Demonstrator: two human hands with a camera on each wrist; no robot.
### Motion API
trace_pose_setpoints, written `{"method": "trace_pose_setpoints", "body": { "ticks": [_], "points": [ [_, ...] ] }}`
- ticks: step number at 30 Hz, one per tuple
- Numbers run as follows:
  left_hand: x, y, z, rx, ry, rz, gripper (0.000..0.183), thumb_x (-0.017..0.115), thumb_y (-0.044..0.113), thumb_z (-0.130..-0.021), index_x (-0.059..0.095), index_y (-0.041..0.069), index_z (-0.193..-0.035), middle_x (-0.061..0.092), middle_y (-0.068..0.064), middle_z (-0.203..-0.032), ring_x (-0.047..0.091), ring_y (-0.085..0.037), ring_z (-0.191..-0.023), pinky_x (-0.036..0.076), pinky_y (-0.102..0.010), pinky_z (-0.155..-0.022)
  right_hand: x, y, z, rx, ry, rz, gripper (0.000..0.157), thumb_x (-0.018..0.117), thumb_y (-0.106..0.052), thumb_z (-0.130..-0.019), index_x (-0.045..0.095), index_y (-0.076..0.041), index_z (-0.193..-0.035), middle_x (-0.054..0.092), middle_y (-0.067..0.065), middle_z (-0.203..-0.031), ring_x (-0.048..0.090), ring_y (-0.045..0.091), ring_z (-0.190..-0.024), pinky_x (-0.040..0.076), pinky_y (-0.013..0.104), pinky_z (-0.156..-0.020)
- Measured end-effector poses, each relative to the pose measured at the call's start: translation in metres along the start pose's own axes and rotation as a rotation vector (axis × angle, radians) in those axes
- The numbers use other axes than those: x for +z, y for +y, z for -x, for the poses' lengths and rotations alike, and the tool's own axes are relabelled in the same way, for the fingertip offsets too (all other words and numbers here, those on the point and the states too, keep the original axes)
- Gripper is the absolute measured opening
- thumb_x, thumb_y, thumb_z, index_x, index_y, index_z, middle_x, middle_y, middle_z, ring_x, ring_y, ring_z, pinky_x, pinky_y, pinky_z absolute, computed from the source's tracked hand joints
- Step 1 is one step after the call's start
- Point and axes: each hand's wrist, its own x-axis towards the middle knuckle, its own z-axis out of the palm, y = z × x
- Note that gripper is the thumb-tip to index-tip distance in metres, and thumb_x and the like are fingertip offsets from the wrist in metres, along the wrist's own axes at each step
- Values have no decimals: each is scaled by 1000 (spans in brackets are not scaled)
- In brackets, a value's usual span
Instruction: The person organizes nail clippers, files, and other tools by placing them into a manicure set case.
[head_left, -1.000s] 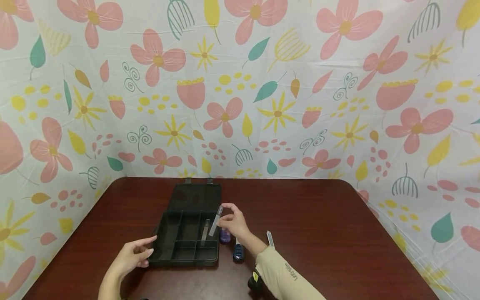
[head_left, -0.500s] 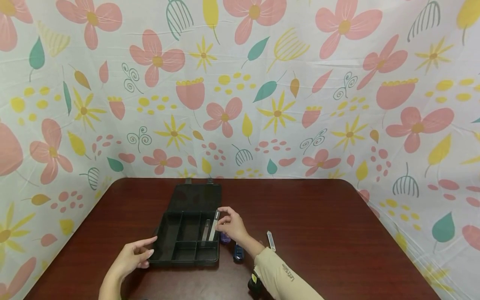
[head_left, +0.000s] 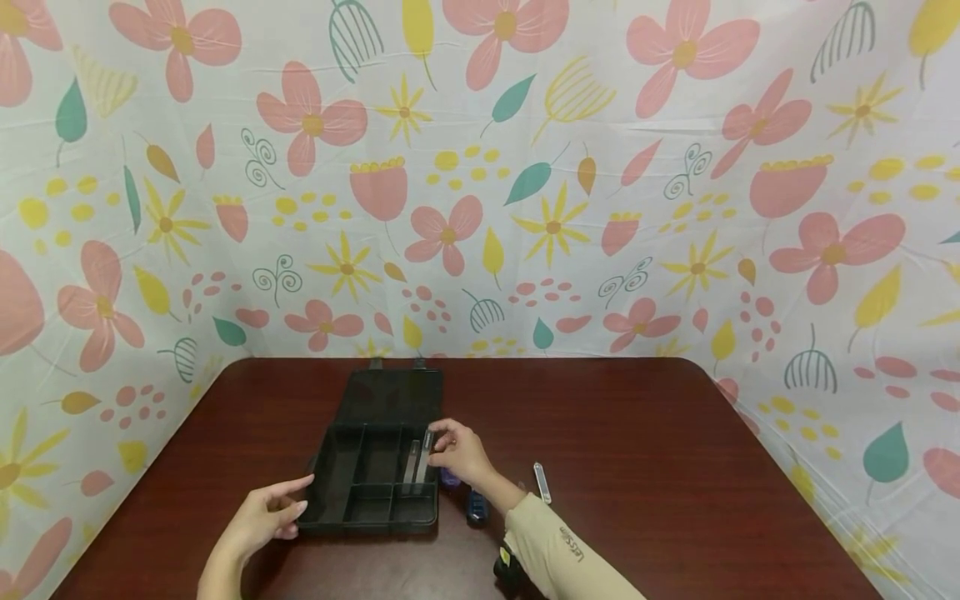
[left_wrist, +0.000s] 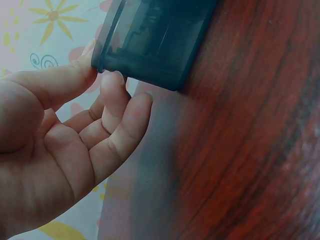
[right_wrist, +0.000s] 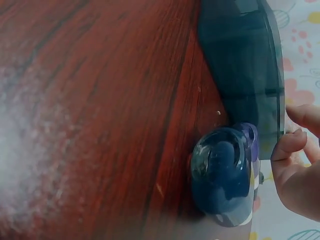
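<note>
A black translucent divided box (head_left: pixel 367 527) lies on the table with its lid (head_left: pixel 390 396) folded back. At the box's left edge, my left hand (head_left: pixel 258 518) pinches the rim, thumb above and fingertips under the lip in the left wrist view. My right hand (head_left: pixel 463 457) holds a slim clear strip (head_left: pixel 423 468) by its upper part, its lower end inside the right compartment. Beside it in that compartment lies a similar slim strip (head_left: pixel 410 465). In the right wrist view the box wall (right_wrist: pixel 245 65) hides the strip, with the right fingers at the rim.
Just right of the box lie a purple item (head_left: pixel 450 478) and a dark blue rounded item (head_left: pixel 477 508). Farther right is a silver nail clipper (head_left: pixel 542 483). A black object (head_left: pixel 507 571) with a yellow mark sits near the right sleeve (head_left: pixel 558 546). A floral cloth (head_left: pixel 480 208) hangs behind the table.
My right hand has lowered the clear strip from above the box's right edge into the right compartment, beside the other strip. The left hand stays at the rim.
</note>
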Motion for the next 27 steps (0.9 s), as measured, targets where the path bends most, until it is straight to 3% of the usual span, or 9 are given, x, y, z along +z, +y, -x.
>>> {"method": "trace_pose_setpoints", "body": {
  "ticks": [4, 11, 16, 27],
  "points": [
    [0, 0, 0, -9, -1, 1, 48, 57, 5, -87, 39, -8, -130, 48, -6, -71, 52, -16, -57, 52, -32, -59, 0, -2, 3, 32, 1, -9, 39, 63, 15, -70, 53, 12, -107, 48, 32, -81, 40, 9, -51, 30, 17, -42],
    [0, 0, 0, -11, 9, -7, 48, 57, 4, -87, 40, -8, -129, 48, -7, -71, 53, -17, -57, 52, -34, -60, 1, 25, -8, 56, -12, -99, 47, 64, 15, -70, 49, 12, -115, 48, 32, -82, 38, 8, -47, 29, 20, -39],
    [0, -1, 0, -12, 6, -6, 48, 57, 4, -87, 40, -8, -130, 48, -7, -71, 53, -17, -57, 52, -33, -60, 0, 40, -14, 61, -3, -87, 51, 69, 9, -70, 49, 9, -118, 51, 27, -83, 40, 7, -48, 30, 19, -39],
    [-1, 1, 0, -7, -4, -3, 48, 57, 4, -87, 39, -8, -130, 48, -7, -71, 53, -17, -58, 52, -33, -60, -12, 26, -7, 41, -16, -112, 48, 65, 11, -72, 47, 14, -116, 49, 35, -89, 47, 11, -54, 37, 20, -41]
  ]
}}
